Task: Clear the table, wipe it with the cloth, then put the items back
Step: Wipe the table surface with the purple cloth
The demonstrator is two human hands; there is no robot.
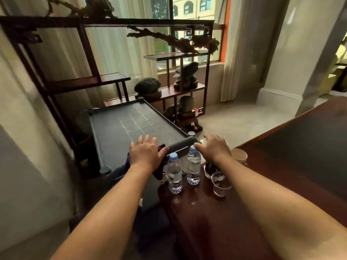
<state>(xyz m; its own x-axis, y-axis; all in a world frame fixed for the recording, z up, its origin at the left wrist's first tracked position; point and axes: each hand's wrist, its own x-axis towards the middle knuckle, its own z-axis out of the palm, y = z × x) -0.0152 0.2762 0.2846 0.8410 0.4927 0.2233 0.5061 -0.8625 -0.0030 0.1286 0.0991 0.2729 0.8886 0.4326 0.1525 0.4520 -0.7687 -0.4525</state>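
Observation:
A dark grey tabletop [116, 132] with a faint chalk grid stands ahead of me on the left. My left hand [144, 154] lies flat on a purple cloth [159, 172] at its near edge, and the cloth pokes out around the palm. My right hand [214, 147] hovers with fingers apart beside the right end of the grey table's handle bar [182, 144], holding nothing. Two clear water bottles with blue caps [175, 173] [193, 166] stand just below my hands on a dark red wooden table [262, 184].
A clear glass cup [220, 182], a dark vessel [209, 168] and a paper cup [239, 155] stand on the wooden table under my right wrist. A dark wooden display shelf [187, 87] with stones stands behind the grey table, with curtains and a window beyond.

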